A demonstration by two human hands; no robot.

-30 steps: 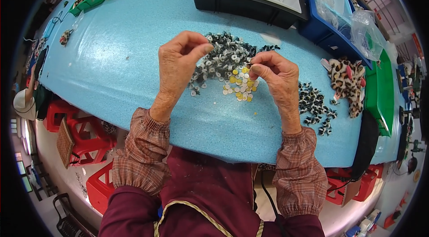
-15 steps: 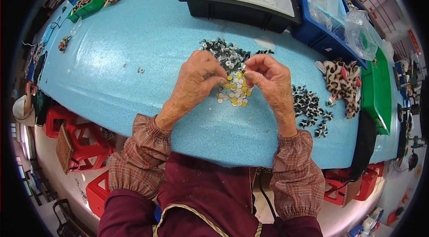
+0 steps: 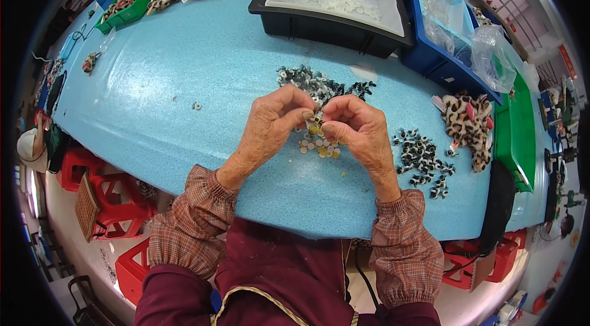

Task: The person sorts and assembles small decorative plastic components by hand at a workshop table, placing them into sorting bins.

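Note:
My left hand (image 3: 270,122) and my right hand (image 3: 365,135) meet over the table, thumbs and forefingers pinched close together. Between the fingertips is a small black-and-yellow piece (image 3: 318,120), mostly covered by them. Just below the fingers lie loose yellow and white discs (image 3: 321,147), partly hidden by my right hand. Beyond my hands spreads a heap of small black pieces with white rings (image 3: 301,80). To the right of my right hand sits a separate group of black-and-white pieces (image 3: 423,160).
A black tray with a white liner (image 3: 332,34) holds clear discs at the back. Beside it stand a blue crate (image 3: 439,64) with plastic bags and a green bin (image 3: 515,135). Leopard-print plush pieces (image 3: 470,120) lie right; more fill a green tray (image 3: 129,15) far left.
My hands have come closer together, the right one moving left, and a black-and-yellow piece now shows between the fingertips. The view has shifted slightly.

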